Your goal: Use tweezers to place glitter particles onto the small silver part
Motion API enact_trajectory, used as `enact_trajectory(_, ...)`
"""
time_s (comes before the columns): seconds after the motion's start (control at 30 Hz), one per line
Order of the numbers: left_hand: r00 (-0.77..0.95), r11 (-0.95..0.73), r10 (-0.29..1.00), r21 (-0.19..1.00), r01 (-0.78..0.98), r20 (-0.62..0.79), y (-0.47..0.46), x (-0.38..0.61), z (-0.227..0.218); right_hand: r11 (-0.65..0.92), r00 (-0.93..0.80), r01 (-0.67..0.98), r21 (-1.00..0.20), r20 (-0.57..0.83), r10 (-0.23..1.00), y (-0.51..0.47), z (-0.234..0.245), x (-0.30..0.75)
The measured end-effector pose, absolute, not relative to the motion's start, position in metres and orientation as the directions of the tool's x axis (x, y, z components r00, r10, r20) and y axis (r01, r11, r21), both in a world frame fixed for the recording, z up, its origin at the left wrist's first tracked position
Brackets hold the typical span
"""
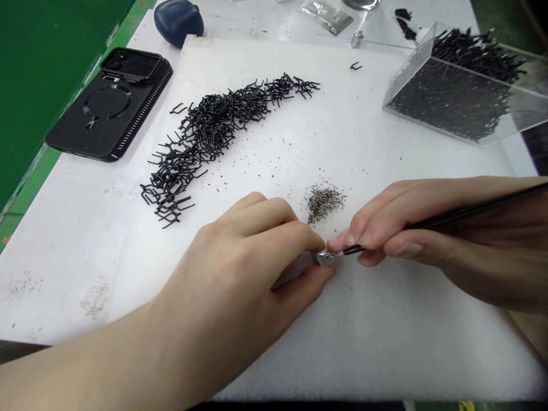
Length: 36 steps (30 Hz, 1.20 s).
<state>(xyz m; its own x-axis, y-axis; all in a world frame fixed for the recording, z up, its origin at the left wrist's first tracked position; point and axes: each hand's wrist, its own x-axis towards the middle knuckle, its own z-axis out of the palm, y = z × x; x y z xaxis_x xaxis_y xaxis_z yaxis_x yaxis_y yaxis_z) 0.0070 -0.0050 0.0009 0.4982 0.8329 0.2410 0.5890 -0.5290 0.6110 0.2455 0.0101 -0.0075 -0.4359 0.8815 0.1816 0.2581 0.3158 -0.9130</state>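
- At two o'clock on the tabletop (257, 20) a clear box (406, 80) sits tilted, full of black clips (471, 57).
- A loose pile (205, 137) of the same clips curves across the foam sheet (385, 331) at eleven o'clock, with a phone (111, 105) face down at ten.
- My left hand (252, 257) is closed, thumb and fingertips pinching a small silver part (325, 258) at the sheet's centre.
- My right hand (411, 228) is clamped on black tweezers (462, 214), their tip touching that part.
- My forearms lie low, entering from seven and three o'clock, and the hands meet.
- A heap of metal bits (323, 201) lies just beyond the hands at twelve.
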Motion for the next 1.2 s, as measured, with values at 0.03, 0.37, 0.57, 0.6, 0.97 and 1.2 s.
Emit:
enact_trajectory(0.03, 0.499, -0.528, 0.833, 0.615, 0.586, 0.239, -0.0052, 0.0070, 0.0014, 0.312, -0.389, 0.289, -0.905, 0.187, 0.902, 0.0103, -0.0066, 0.2453)
enact_trajectory(0.37, 0.495, -0.500, 0.846, 0.619, 0.606, 0.199, -0.0041, 0.0070, -0.0028, 0.372, -0.244, 0.551, -0.747, 0.283, 0.928, 0.0157, -0.0054, 0.2446)
enact_trajectory(0.57, 0.500, -0.518, 0.835, 0.629, 0.579, 0.228, -0.0048, 0.0070, -0.0012, 0.377, -0.239, 0.610, -0.696, 0.293, 0.926, 0.0127, -0.0047, 0.2448)
enact_trajectory(0.6, 0.495, -0.513, 0.839, 0.628, 0.585, 0.224, -0.0047, 0.0071, -0.0015, 0.375, -0.237, 0.612, -0.696, 0.290, 0.927, 0.0125, -0.0050, 0.2455)
enact_trajectory(0.97, 0.514, -0.521, 0.832, 0.615, 0.592, 0.210, -0.0022, 0.0065, -0.0003, 0.324, -0.236, 0.526, -0.786, 0.231, 0.944, 0.0140, -0.0106, 0.2506)
enact_trajectory(1.2, 0.518, -0.527, 0.826, 0.633, 0.568, 0.224, -0.0004, 0.0065, -0.0039, 0.316, -0.213, 0.569, -0.759, 0.235, 0.948, 0.0113, -0.0124, 0.2539)
